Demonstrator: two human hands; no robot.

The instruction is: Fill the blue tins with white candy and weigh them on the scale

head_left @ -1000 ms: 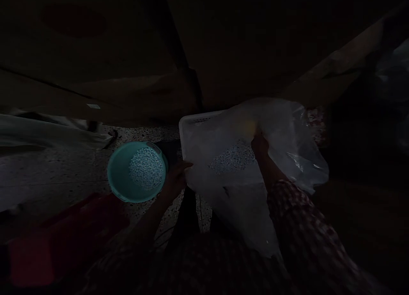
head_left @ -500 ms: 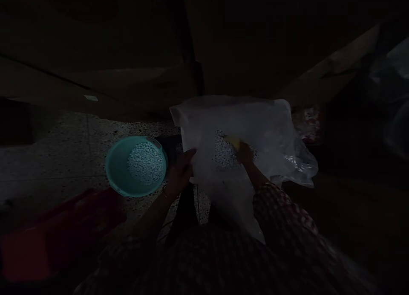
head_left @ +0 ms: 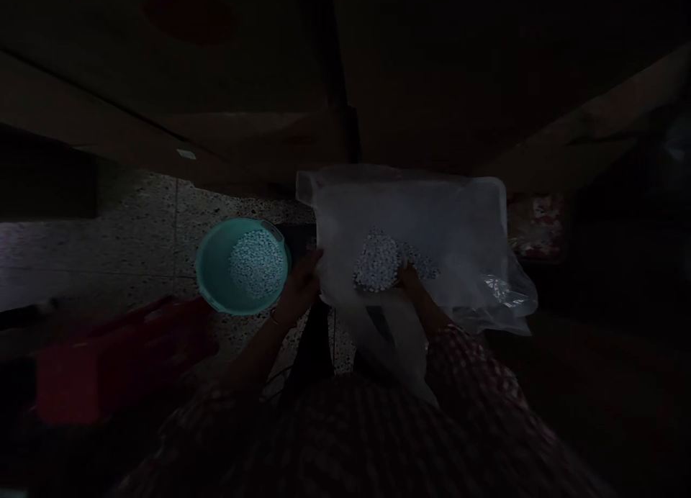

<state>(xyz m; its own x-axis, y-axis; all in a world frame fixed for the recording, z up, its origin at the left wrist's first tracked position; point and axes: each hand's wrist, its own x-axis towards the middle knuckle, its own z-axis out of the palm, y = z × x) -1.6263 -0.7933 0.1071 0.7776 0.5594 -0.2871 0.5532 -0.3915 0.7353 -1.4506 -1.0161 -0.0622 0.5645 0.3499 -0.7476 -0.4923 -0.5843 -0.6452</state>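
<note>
- Here's the key line: the heap of pale pellets (head_left: 376, 260) lies just left of the right hand (head_left: 409, 273), right up against its fingers, on the plastic sheet (head_left: 453, 221).
- That heap looks a little longer far to near; a thinner scatter of pellets (head_left: 424, 260) lies just right of the fingers.
- The right hand is clearly nearer; the left hand (head_left: 303, 281) is at the sheet's left edge, apart from the heap.
- Grips now: the right fingertips are lost against the pellets, so I can't tell whether they're closed on anything; the left touches the edge, but whether it pinches is too dark to call.
- Farther left, the teal tub (head_left: 212, 268) holds more pellets.
- Lettering? Nothing readable: a small white label (head_left: 186, 154) at far left, and a dim red oval (head_left: 188, 14) beyond it.
</note>
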